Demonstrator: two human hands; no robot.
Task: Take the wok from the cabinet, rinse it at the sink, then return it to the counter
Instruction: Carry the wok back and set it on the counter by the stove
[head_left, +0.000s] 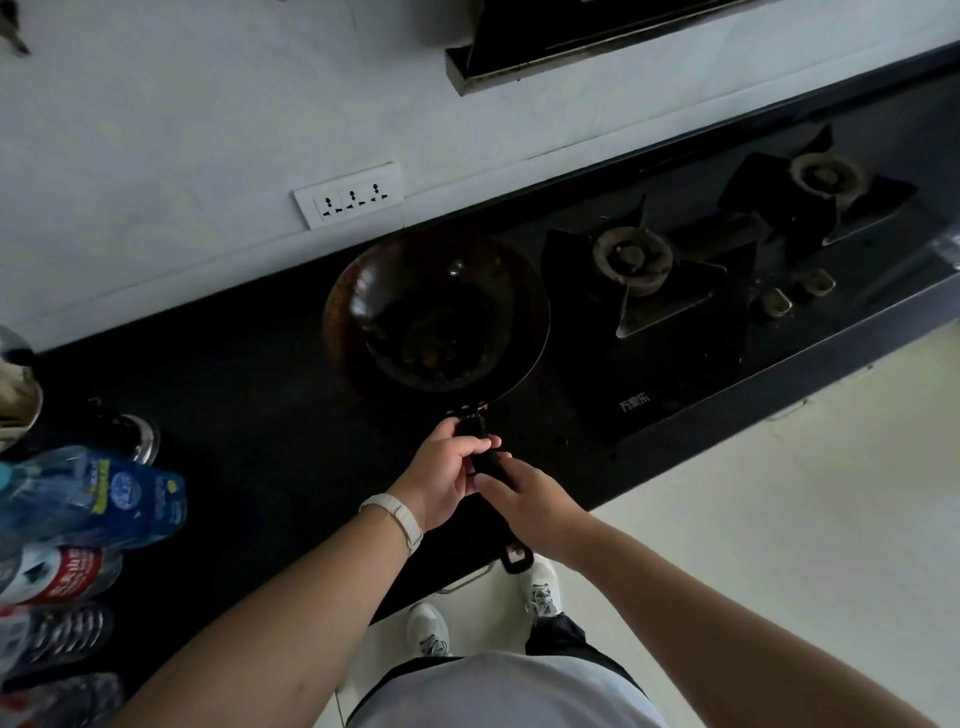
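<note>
Wok at frame centre, seemingly resting on the dark bench, left of the gas hob. Both arms extended; left hand has its fingers curled round the black handle, and right hand grips it just behind.

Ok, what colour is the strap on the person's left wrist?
Pale cream, nearly white. The head view shows the strap clearly against the dark counter.

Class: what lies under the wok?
The black counter shows around the wok, beside the stove. The patch beneath, and whether the wok touches it, is covered.
</note>
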